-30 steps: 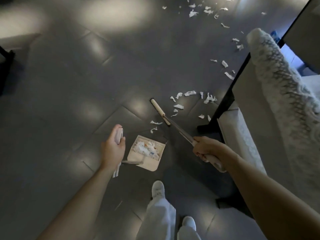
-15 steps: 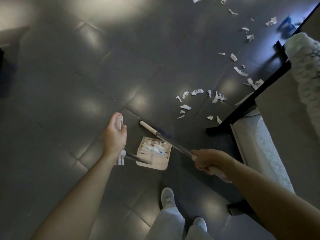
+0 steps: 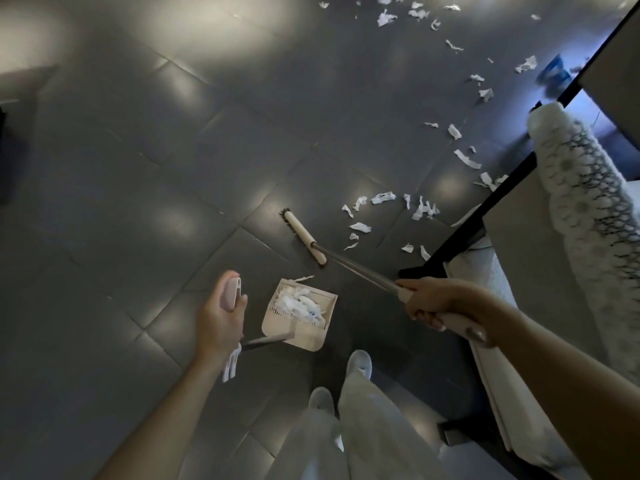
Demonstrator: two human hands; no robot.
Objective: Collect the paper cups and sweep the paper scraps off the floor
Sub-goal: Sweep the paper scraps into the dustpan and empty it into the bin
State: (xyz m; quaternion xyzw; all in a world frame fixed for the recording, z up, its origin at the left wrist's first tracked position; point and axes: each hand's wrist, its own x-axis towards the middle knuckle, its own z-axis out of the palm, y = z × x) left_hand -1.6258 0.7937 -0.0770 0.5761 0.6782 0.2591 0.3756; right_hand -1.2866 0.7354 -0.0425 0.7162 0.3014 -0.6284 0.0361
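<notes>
My left hand (image 3: 220, 315) grips the pink top of the long dustpan handle. The beige dustpan (image 3: 313, 332) stands on the dark floor by my feet, holding a heap of white paper scraps (image 3: 298, 303). My right hand (image 3: 438, 301) grips the broom handle (image 3: 356, 270). The cream broom head (image 3: 304, 237) rests on the floor just beyond the pan. A cluster of white paper scraps (image 3: 388, 211) lies right of the broom head, and more paper scraps (image 3: 464, 133) trail to the far right. One scrap (image 3: 304, 278) lies at the pan's lip. No paper cups are visible.
A black-framed piece of furniture (image 3: 485, 216) with white lace fabric (image 3: 585, 206) stands on the right, scraps lying along its base. My white shoes (image 3: 360, 365) are just behind the dustpan. Something blue (image 3: 554, 72) lies at the far right. A dark object (image 3: 7, 161) sits at the left edge.
The broom head swept scraps from the cluster into the dustpan, then moved back out beyond the pan. Both hands kept their grips.
</notes>
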